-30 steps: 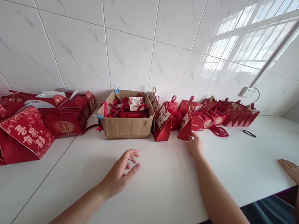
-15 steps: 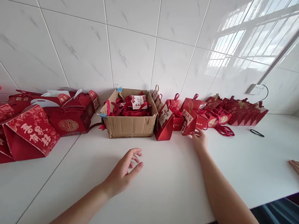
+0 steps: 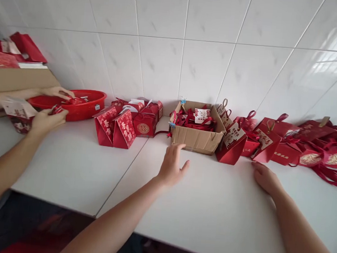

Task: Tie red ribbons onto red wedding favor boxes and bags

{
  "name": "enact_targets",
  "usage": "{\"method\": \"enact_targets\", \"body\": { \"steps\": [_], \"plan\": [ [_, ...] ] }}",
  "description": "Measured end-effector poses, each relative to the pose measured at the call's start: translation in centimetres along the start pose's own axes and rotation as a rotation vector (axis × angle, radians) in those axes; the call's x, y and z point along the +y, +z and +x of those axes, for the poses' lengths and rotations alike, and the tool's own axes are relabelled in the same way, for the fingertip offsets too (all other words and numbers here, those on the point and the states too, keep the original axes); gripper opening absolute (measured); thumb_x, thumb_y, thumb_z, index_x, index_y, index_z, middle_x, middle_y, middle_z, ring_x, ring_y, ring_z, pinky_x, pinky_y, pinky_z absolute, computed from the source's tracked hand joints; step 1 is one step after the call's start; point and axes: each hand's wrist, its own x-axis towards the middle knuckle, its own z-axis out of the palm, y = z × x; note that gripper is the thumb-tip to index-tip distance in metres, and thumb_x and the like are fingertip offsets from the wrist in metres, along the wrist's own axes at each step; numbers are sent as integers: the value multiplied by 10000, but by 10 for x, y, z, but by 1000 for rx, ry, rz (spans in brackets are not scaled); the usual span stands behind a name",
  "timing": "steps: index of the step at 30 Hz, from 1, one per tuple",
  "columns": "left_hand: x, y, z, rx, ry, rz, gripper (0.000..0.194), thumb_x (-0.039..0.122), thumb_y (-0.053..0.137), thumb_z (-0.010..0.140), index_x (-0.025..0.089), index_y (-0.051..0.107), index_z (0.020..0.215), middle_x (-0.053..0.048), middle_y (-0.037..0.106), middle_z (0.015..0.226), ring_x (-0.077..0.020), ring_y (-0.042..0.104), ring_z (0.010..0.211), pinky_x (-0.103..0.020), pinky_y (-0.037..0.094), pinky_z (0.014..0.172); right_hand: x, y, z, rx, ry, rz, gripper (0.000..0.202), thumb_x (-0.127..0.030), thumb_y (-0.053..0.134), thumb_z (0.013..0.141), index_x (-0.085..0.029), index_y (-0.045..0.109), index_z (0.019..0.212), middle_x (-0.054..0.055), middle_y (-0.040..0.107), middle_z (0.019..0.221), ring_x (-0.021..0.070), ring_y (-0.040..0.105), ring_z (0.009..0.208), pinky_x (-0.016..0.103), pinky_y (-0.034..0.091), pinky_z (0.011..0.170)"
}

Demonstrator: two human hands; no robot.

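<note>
My left hand (image 3: pixel 172 167), empty with its fingers apart, hovers just in front of a cardboard box (image 3: pixel 195 140) filled with red ribbons and a white-and-red tag (image 3: pixel 202 116). On the right, my right hand (image 3: pixel 266 178) lies low on the white table (image 3: pixel 208 208), its fingertips close to the base of a red gift box with a tag (image 3: pixel 265 146). Nothing shows in it, and its fingers lie loosely extended. Another tagged red box (image 3: pixel 232 144) stands between that one and the cardboard box.
Red gift boxes (image 3: pixel 124 128) stand left of the carton, more (image 3: pixel 310 154) line the wall at right. At far left another person's hands (image 3: pixel 49 120) hold small red packets at a red basin (image 3: pixel 95 108). A larger carton (image 3: pixel 19 80) stands behind.
The view has swung left, bringing the red basin and the other person's hands into sight. My left hand is now nearer the cardboard box; my right hand rests lower, by the tagged box.
</note>
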Motion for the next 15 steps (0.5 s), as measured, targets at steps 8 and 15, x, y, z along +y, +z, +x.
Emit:
{"method": "enact_targets", "body": {
  "steps": [8, 15],
  "plan": [
    [-71, -101, 19, 560, -271, 299, 732, 311, 677, 779, 116, 277, 1359, -219, 297, 1414, -403, 211, 1357, -579, 173, 1110, 2, 6, 3, -92, -19, -42, 452, -207, 433, 740, -139, 673, 1117, 153, 604, 1301, 320, 548, 1229, 443, 448, 1018],
    [-99, -161, 36, 620, -511, 394, 418, 358, 581, 895, 168, 516, 1262, -109, 536, 1286, -280, 527, 1165, -531, 429, 982, 0, 5, -1, -105, 4, -37, 474, -218, 435, 743, -158, 641, 1165, 136, 572, 1344, 309, 519, 1257, 438, 404, 1059]
  ]
}}
